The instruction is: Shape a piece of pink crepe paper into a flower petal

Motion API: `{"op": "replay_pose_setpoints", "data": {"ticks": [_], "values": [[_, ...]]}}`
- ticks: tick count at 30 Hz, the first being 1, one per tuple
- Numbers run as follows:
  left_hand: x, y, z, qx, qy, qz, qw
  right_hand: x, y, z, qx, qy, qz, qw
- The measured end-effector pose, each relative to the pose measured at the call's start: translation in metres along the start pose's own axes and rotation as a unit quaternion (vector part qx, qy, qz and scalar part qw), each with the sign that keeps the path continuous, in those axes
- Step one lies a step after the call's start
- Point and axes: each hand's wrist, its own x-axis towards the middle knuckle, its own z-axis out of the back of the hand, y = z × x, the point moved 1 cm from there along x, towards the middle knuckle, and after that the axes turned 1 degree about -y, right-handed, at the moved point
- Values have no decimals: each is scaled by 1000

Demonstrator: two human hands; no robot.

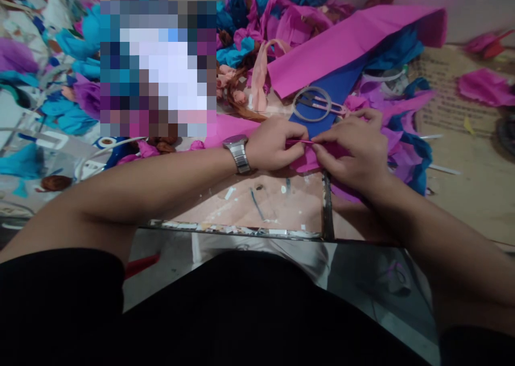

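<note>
Both hands pinch a piece of pink crepe paper [306, 161] just above the table's near part. My left hand [277, 145], with a metal watch [238, 154] on its wrist, closes on the paper's left side. Close beside it, my right hand [354, 148] grips the same folded edge between thumb and fingers. Scissors [316, 103] with a clear roll of tape [300, 112] around or over them lie just beyond the fingers, on a dark blue sheet [341, 92]. Which of the two lies on top is hard to tell.
A long pink sheet [322, 46] stretches across the back right. Blue, purple and pink paper scraps [76, 114] heap up at left and behind. Printed cardboard [450, 140] covers the right side. The table's worn front edge [241, 229] runs before my body. A pixelated patch hides the upper left.
</note>
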Motion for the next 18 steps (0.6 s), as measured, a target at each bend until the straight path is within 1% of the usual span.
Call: {"op": "replay_pose_setpoints", "data": {"ticks": [4, 9, 18], "values": [[1, -1, 1, -18, -2, 6, 1000, -1, 1, 2, -9, 4, -5, 1000], [1, 0, 1, -22, 0, -2, 1000, -2, 1, 3, 2, 16, -9, 1000], [1, 0, 0, -21, -26, 4, 999, 0, 4, 4, -14, 16, -13, 1000]]}}
